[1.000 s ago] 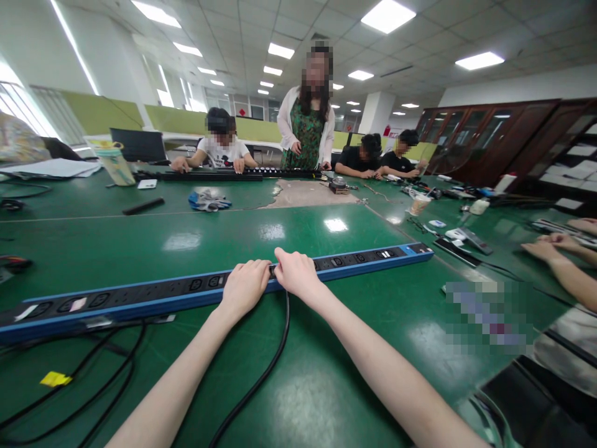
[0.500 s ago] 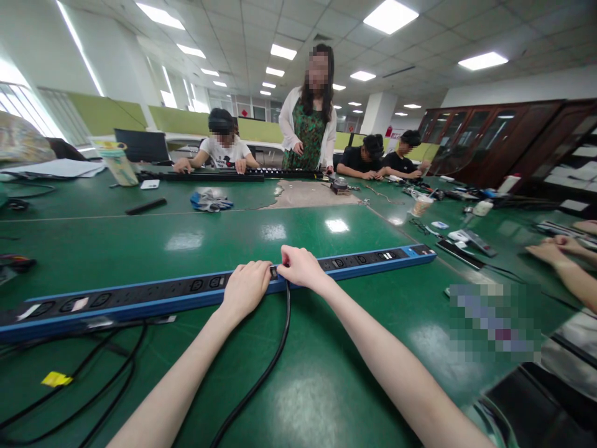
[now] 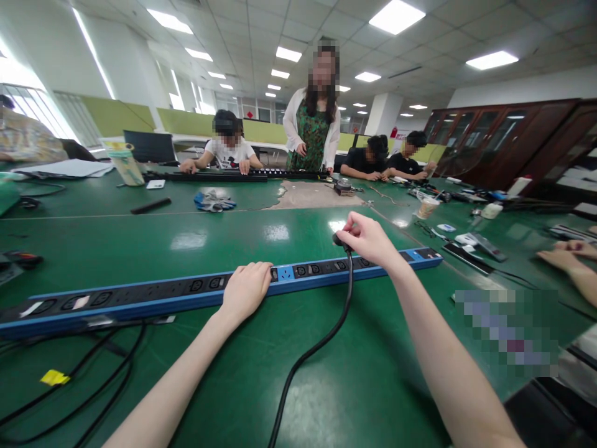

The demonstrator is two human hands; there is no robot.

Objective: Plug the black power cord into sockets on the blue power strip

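A long blue and black power strip (image 3: pixel 153 292) lies across the green table in front of me, with rows of sockets along its top. My left hand (image 3: pixel 247 285) is wrapped over the strip near its middle, just left of a blue socket (image 3: pixel 285 274). Pinched in my right hand (image 3: pixel 366 238) is a black power plug (image 3: pixel 339 239), held above the right half of the strip and apart from the sockets. Its black cord (image 3: pixel 321 343) hangs down and runs toward me over the table.
Black cables (image 3: pixel 112 373) with a yellow tag (image 3: pixel 55 377) lie at the left. Blue-grey gloves (image 3: pixel 214 201) and a black bar (image 3: pixel 151 206) rest farther back. Several people sit or stand around the table. Another person's hands (image 3: pixel 566 254) are at the right edge, near small devices (image 3: pixel 471 241).
My right hand has lifted the plug from the blue socket at the strip's middle and moved right and up, drawing the cord along. My left hand stays on the strip.
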